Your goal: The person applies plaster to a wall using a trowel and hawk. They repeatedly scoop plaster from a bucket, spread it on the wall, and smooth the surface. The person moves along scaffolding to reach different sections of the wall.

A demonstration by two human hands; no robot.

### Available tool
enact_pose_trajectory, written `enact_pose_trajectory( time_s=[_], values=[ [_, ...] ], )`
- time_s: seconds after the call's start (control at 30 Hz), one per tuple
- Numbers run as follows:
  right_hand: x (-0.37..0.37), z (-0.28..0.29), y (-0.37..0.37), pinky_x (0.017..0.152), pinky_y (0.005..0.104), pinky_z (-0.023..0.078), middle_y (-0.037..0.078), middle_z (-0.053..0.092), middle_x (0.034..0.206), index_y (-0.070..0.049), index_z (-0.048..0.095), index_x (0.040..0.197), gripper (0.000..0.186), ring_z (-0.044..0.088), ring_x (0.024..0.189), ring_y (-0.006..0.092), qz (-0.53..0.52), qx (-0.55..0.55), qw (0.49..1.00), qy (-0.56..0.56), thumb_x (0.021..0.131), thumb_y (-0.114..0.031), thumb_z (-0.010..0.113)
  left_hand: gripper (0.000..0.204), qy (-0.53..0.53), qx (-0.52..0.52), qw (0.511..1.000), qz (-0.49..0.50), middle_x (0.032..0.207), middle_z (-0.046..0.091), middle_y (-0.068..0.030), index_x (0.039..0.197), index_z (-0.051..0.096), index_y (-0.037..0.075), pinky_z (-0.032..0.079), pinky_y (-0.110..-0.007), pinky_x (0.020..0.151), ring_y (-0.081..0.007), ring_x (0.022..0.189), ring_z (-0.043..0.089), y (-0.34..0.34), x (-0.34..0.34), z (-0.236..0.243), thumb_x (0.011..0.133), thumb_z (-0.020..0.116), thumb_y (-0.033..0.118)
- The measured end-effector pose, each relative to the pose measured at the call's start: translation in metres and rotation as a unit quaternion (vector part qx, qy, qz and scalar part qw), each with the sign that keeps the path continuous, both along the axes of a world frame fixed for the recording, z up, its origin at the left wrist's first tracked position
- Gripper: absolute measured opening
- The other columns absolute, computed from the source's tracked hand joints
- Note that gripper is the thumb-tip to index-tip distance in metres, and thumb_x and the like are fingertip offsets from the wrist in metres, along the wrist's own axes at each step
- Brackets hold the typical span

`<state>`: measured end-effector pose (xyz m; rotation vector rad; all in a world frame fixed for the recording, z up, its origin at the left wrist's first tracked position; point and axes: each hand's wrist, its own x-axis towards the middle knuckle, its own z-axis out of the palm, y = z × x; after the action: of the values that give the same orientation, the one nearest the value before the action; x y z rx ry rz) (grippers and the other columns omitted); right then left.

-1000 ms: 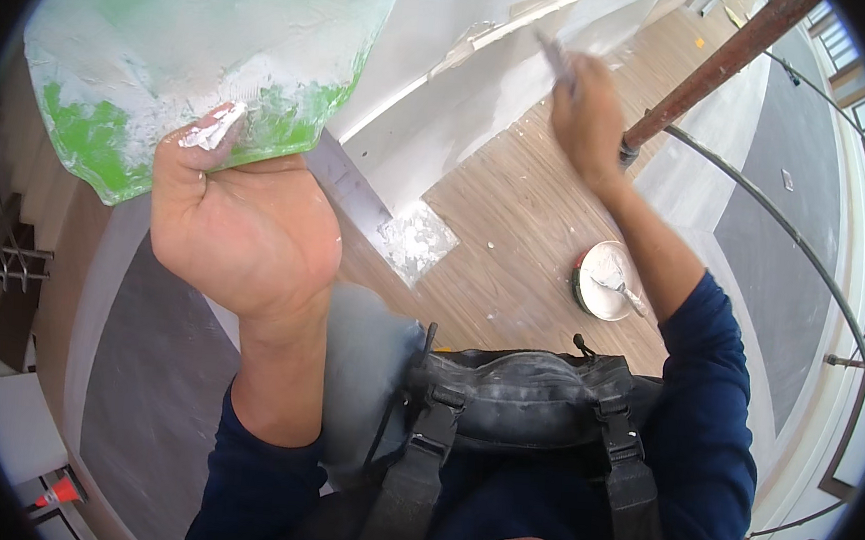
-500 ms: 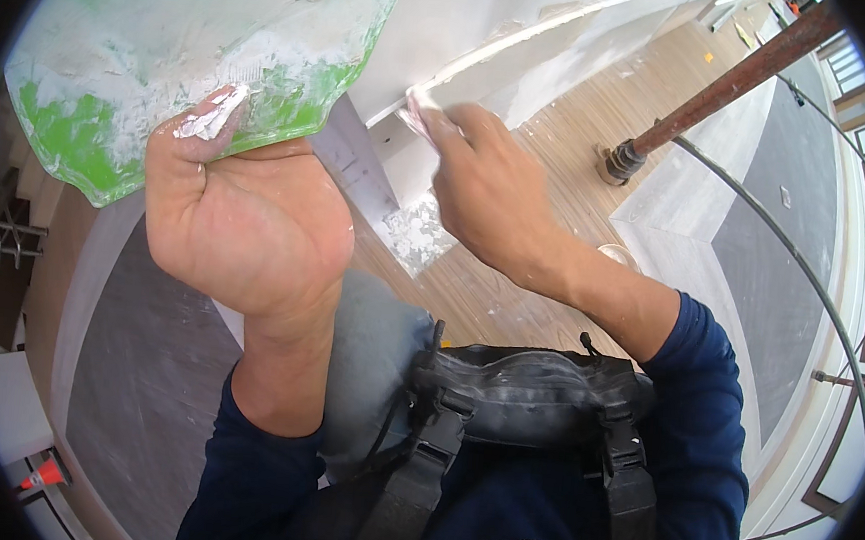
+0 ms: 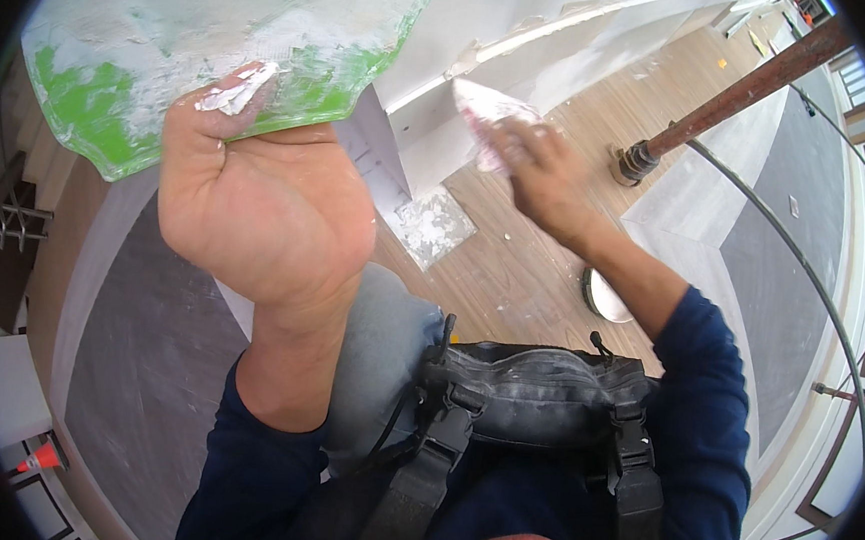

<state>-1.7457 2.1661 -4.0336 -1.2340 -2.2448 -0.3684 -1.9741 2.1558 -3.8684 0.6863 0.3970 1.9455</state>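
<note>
My left hand [image 3: 267, 198] grips the edge of a green plastering board [image 3: 88, 105] at upper left, its thumb on top and smeared with white filler. A coat of whitish filler covers most of the board's face. To the right, my right hand [image 3: 549, 178] is closed around a putty spreader [image 3: 489, 113] caked in white with pinkish patches; motion blurs the fingers a little. The spreader is apart from the board, in front of a pale panel [image 3: 425, 24]. Along that panel's lower edge runs a raised white strip of filler [image 3: 539, 37].
A square white-splattered patch [image 3: 430, 230] lies on the wood-look floor [image 3: 513, 266]. A round tub [image 3: 606, 297] stands below my right forearm. A rusty pole [image 3: 736, 91] rises at right, beside a dark cable [image 3: 806, 236]. A black bag [image 3: 545, 388] is strapped across my front.
My right hand has drawn the spreader away from the panel edge, rightward and slightly down, turning its flat face into view. The board and left hand appear shifted slightly up and right.
</note>
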Motion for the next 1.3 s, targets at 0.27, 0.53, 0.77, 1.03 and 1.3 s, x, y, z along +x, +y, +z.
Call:
enact_pose_trajectory(
  time_s=[0.27, 0.53, 0.77, 1.03, 1.3],
  values=[
    [0.042, 0.074, 0.062, 0.089, 0.0424, 0.052, 0.012, 0.063, 0.117, -0.008, 0.065, 0.121, 0.036, 0.062, 0.106, 0.0312, -0.227, -0.062, 0.97, 0.059, 0.088, -0.009, 0.053, 0.047, -0.018, 0.03, 0.998, -0.059, 0.125, 0.056, -0.0139, 0.131, 0.045, -0.006, 0.044, -0.042, 0.105, -0.0252, 0.118, 0.056, 0.004, -0.011, -0.01, 0.085, 0.051, 0.003],
    [-0.071, 0.097, 0.0, 0.077, 0.0412, 0.056, 0.016, 0.06, 0.103, 0.001, 0.063, 0.112, 0.03, 0.062, 0.097, 0.029, -0.099, -0.161, 0.98, 0.055, 0.084, -0.005, 0.057, 0.048, -0.021, 0.026, 0.998, -0.062, 0.123, 0.056, -0.0139, 0.13, 0.045, -0.006, 0.044, -0.042, 0.104, -0.0253, 0.116, 0.057, 0.006, -0.014, -0.011, 0.083, 0.052, 0.003],
    [-0.095, 0.093, -0.03, 0.062, 0.034, 0.058, 0.014, 0.056, 0.104, 0.002, 0.061, 0.111, 0.03, 0.06, 0.093, 0.0259, -0.004, -0.132, 0.991, 0.027, 0.081, -0.004, 0.059, 0.049, -0.027, 0.037, 0.997, -0.062, 0.122, 0.056, -0.0134, 0.132, 0.044, -0.005, 0.044, -0.042, 0.104, -0.025, 0.116, 0.057, 0.004, -0.014, -0.013, 0.084, 0.051, 0.003],
    [-0.041, 0.029, -0.01, 0.062, 0.0287, 0.052, 0.009, 0.059, 0.118, -0.004, 0.062, 0.127, 0.045, 0.06, 0.082, 0.0192, 0.044, 0.096, 0.994, -0.042, 0.083, -0.011, 0.059, 0.048, -0.021, 0.039, 0.997, -0.069, 0.124, 0.056, -0.013, 0.132, 0.044, -0.005, 0.045, -0.042, 0.103, -0.0245, 0.116, 0.057, 0.0, -0.013, -0.007, 0.085, 0.051, 0.004],
    [-0.005, 0.0, -0.003, 0.075, 0.03, 0.052, 0.002, 0.061, 0.117, -0.021, 0.064, 0.129, 0.053, 0.059, 0.098, 0.0202, 0.06, 0.076, 0.991, -0.096, 0.077, -0.011, 0.067, 0.048, 0.002, 0.033, 0.999, -0.037, 0.125, 0.056, -0.0132, 0.132, 0.044, -0.004, 0.044, -0.043, 0.105, -0.0255, 0.118, 0.056, 0.001, -0.008, -0.012, 0.086, 0.05, 0.005]
  ],
)
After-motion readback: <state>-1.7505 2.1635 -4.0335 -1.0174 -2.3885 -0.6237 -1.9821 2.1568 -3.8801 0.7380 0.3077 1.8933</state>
